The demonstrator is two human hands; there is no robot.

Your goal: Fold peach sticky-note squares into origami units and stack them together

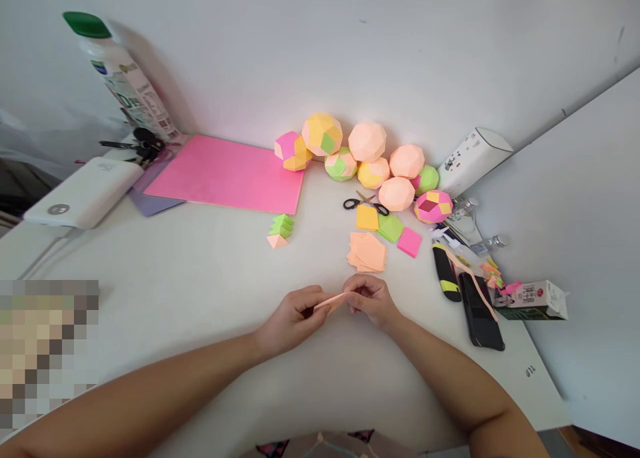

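Between my two hands is a piece of peach paper [332, 303], seen nearly edge-on and looking folded. My left hand [295, 317] pinches its left part between thumb and fingers. At its right tip, my right hand [371, 299] closes thumb and fingertips on the paper. Just beyond my right hand lies a loose stack of peach paper squares [367, 252]. Behind that are small stacks of orange squares [367, 217], green squares [391, 228] and pink squares [409, 242]. Several folded green and peach pieces [281, 231] sit nested together further left.
Several faceted paper balls [367, 142] line the wall, with black-handled scissors [366, 203] before them. A pink sheet [230, 175] lies left. A phone [481, 310], a cutter [446, 271] and a milk carton [531, 301] are right. A white power bank [83, 191] and bottle [130, 78] stand far left.
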